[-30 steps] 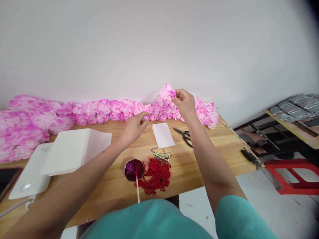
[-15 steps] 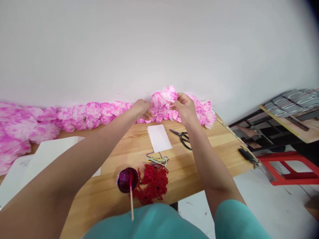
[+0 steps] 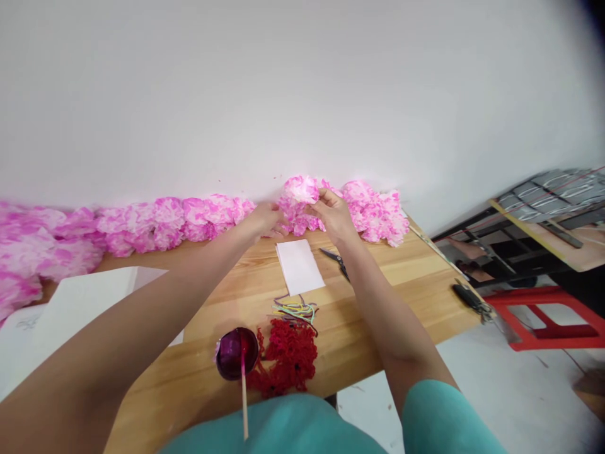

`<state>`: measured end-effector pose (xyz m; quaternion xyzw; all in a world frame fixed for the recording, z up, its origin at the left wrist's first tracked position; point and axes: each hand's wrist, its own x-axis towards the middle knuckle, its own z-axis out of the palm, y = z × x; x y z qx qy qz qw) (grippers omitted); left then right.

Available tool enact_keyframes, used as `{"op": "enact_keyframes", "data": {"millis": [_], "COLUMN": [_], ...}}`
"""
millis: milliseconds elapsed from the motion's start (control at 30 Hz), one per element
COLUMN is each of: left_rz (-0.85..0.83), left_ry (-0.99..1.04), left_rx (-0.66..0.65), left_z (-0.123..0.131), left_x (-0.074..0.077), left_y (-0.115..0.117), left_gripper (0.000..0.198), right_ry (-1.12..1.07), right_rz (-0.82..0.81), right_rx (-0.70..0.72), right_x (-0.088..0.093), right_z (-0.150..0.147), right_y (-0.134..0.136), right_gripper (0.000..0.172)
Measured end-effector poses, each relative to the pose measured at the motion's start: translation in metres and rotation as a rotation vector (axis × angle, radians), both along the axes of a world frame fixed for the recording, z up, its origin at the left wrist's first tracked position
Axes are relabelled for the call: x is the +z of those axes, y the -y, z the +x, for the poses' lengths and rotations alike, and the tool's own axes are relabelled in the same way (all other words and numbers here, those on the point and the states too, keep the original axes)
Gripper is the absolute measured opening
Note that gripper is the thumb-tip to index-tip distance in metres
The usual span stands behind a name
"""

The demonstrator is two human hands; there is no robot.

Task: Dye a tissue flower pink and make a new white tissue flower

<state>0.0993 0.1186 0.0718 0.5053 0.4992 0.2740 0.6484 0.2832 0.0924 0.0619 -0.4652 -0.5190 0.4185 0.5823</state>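
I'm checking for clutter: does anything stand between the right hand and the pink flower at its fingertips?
Nothing visible does: the right hand meets the pink flower directly at its fingertips. The scissors and white paper lie on the table nearer the person, out of the way.

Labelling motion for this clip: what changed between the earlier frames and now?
The left hand moved forward and right, close to the pink flower; contact is unclear. The right hand lowered that flower and brought it slightly left, without letting go. The view shifted a little. Unmoved on the table: white paper, scissors, red yarn.
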Motion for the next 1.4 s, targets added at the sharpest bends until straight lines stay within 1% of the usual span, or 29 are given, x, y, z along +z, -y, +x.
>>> {"op": "enact_keyframes", "data": {"millis": [100, 167, 267, 300, 367, 467, 600, 700, 800, 933, 1000, 1100, 1233, 1333, 1400], "left_rz": [0.048, 0.104, 0.199, 0.198, 0.137, 0.030, -0.063, -0.077, -0.044, 0.026, 0.054, 0.140, 0.390, 0.584, 0.674], "left_ry": [-0.074, -0.149, -0.243, -0.251, -0.206, -0.090, -0.025, -0.043, -0.079, -0.123, -0.152, -0.231, -0.440, -0.636, -0.723], "left_rx": [0.009, -0.002, -0.016, -0.003, 0.043, 0.065, 0.019, -0.011, -0.024, 0.008, 0.021, 0.025, 0.041, 0.073, 0.071], "left_z": [-0.001, -0.002, -0.003, -0.002, -0.001, 0.003, 0.008, 0.008, 0.008, 0.008, 0.009, 0.010, 0.010, 0.010, 0.009], "left_x": [-0.006, -0.006, -0.002, 0.001, 0.007, 0.015, 0.016, 0.013, 0.010, 0.002, -0.007, -0.020, -0.032, -0.034, -0.035], "left_y": [0.004, 0.008, 0.013, 0.014, 0.015, 0.011, 0.000, -0.004, -0.002, 0.002, 0.001, -0.001, -0.002, 0.000, 0.002], "left_gripper": [0.054, 0.059, 0.065, 0.066, 0.068, 0.059, 0.037, 0.031, 0.028, 0.032, 0.033, 0.026, 0.021, 0.019, 0.021], "right_ry": [-0.015, -0.030, -0.054, -0.062, -0.076, -0.120, -0.215, -0.252, -0.294, -0.346, -0.344, -0.326, -0.323, -0.315, -0.266], "right_rz": [0.003, 0.003, -0.004, -0.008, -0.020, -0.046, -0.130, -0.188, -0.212, -0.186, -0.189, -0.201, -0.189, -0.189, -0.179], "right_rx": [-0.007, 0.005, 0.021, 0.021, 0.022, 0.056, 0.093, 0.111, 0.113, 0.113, 0.111, 0.097, 0.117, 0.114, 0.100], "right_x": [0.004, 0.005, 0.006, 0.006, 0.005, 0.002, -0.010, -0.023, -0.036, -0.045, -0.046, -0.044, -0.042, -0.040, -0.035], "right_z": [-0.001, -0.001, -0.003, -0.003, -0.004, -0.006, -0.010, -0.013, -0.016, -0.018, -0.020, -0.022, -0.026, -0.024, -0.018], "right_y": [-0.001, -0.001, -0.001, 0.000, 0.001, 0.005, 0.012, 0.014, 0.011, 0.005, 0.004, 0.004, 0.006, 0.008, 0.010], "right_gripper": [0.033, 0.033, 0.031, 0.030, 0.028, 0.028, 0.032, 0.035, 0.037, 0.033, 0.033, 0.033, 0.030, 0.032, 0.031]}}
